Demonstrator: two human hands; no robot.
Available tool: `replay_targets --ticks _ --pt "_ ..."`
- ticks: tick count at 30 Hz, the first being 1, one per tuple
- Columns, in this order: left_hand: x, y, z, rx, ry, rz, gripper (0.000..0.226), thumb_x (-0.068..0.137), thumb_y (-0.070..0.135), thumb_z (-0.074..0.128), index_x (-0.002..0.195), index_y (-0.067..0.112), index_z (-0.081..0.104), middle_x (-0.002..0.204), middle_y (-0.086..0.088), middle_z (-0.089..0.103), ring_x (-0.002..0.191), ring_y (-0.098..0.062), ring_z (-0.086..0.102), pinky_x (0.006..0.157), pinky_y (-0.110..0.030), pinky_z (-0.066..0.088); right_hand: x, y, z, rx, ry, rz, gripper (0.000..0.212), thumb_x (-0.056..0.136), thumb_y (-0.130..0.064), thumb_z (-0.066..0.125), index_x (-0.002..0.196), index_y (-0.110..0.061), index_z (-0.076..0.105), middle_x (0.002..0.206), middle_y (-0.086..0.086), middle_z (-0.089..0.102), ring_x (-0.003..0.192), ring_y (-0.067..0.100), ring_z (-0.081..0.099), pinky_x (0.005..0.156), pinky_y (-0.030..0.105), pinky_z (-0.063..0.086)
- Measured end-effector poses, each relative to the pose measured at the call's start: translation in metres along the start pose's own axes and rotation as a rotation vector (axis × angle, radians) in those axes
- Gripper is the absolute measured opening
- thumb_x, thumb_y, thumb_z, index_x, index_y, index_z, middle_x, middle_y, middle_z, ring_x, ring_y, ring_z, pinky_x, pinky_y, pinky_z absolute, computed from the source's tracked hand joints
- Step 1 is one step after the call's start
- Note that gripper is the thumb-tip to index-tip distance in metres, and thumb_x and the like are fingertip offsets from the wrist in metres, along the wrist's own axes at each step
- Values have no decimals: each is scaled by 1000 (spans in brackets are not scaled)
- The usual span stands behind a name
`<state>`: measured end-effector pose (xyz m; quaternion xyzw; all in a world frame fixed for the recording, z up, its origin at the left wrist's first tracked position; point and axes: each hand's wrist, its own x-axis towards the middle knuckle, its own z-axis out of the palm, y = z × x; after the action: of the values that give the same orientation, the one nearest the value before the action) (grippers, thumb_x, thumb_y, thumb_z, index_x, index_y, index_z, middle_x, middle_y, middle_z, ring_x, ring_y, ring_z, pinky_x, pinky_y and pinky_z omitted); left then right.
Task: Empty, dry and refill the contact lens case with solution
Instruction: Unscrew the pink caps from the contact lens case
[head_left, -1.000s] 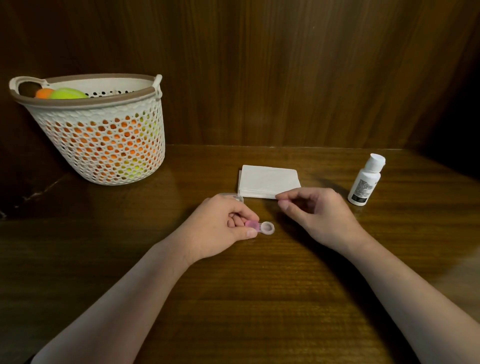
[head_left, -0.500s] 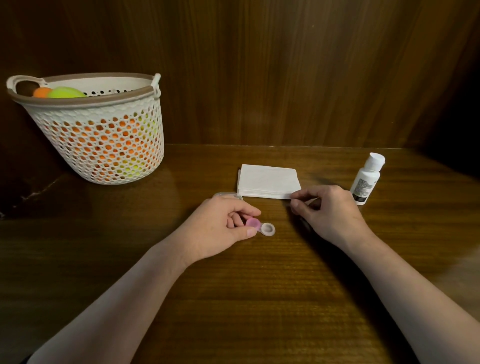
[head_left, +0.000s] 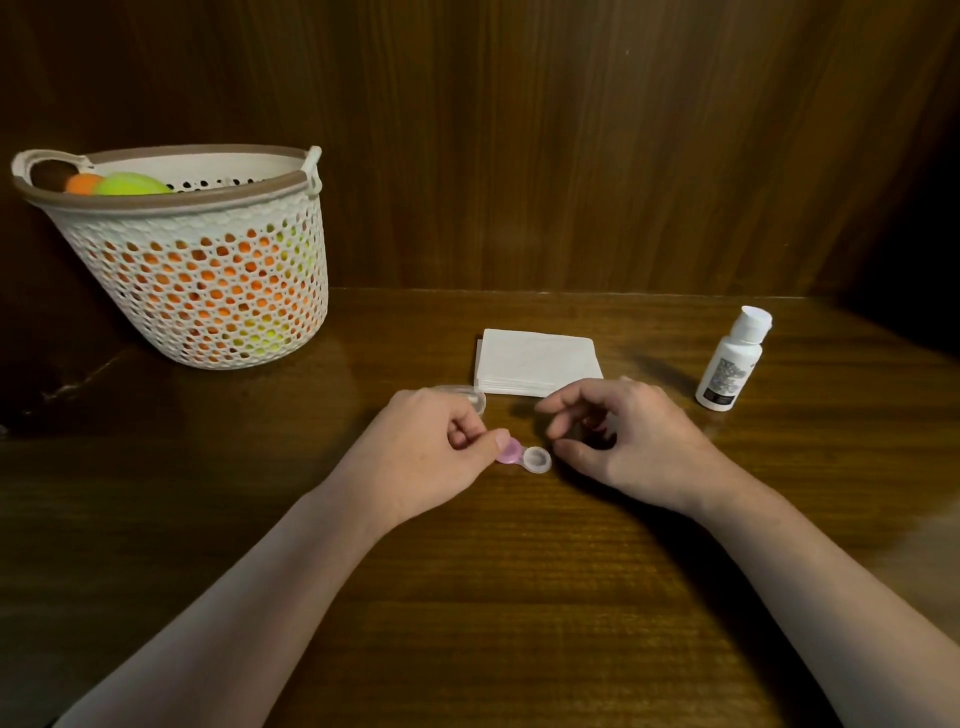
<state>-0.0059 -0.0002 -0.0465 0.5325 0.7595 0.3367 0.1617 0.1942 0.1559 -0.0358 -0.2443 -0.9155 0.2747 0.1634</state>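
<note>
Seemingly early on: left hand (head_left: 431, 452) is pinching the case (head_left: 523, 458) by its pink end, white well uncapped; right hand (head_left: 623, 436) is hovering loose-fingered, empty; tissues (head_left: 537, 361) and bottle (head_left: 731, 364) are sitting untouched

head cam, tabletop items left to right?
Basket → left hand pinching the pink end of the contact lens case → right hand beside the case's open white well → solution bottle. Napkin stack behind the hands left out.
</note>
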Motion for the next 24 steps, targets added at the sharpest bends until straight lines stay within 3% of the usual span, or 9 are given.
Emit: replay_targets --ticks 6,11,18,24 --pt "-2 4 0 -43 -18 44 19 90 54 74 86 36 79 77 13 73 53 10 58 42 -6 35 -1 -2 3 -2 -8 -14 40 89 -32 87 119 -51 69 106 -42 69 107 -18 56 84 12 38" --pt "-4 5 0 -17 -44 77 26 92 62 71 99 39 81 87 21 73 60 20 56 40 -5 33 -3 -4 5 -18 -2 -52 46 87 -35 87 127 -50 69 115 -34 68 115 -15 52 92 14 40" --pt "-7 6 0 68 -123 161 52 87 76 66 129 46 73 99 27 67 84 22 55 60 -14 38 -2 -5 7 -43 -39 -82 41 87 -43 85 123 -52 68 116 -38 63 117 -18 47 94 14 38" --pt "-6 6 1 135 -147 128 54 84 64 79 135 52 66 105 30 62 90 1 60 68 -18 43 -3 -7 7 -28 -37 -83 39 88 -42 86 124 -47 71 113 -32 69 114 -13 52 93 17 41"
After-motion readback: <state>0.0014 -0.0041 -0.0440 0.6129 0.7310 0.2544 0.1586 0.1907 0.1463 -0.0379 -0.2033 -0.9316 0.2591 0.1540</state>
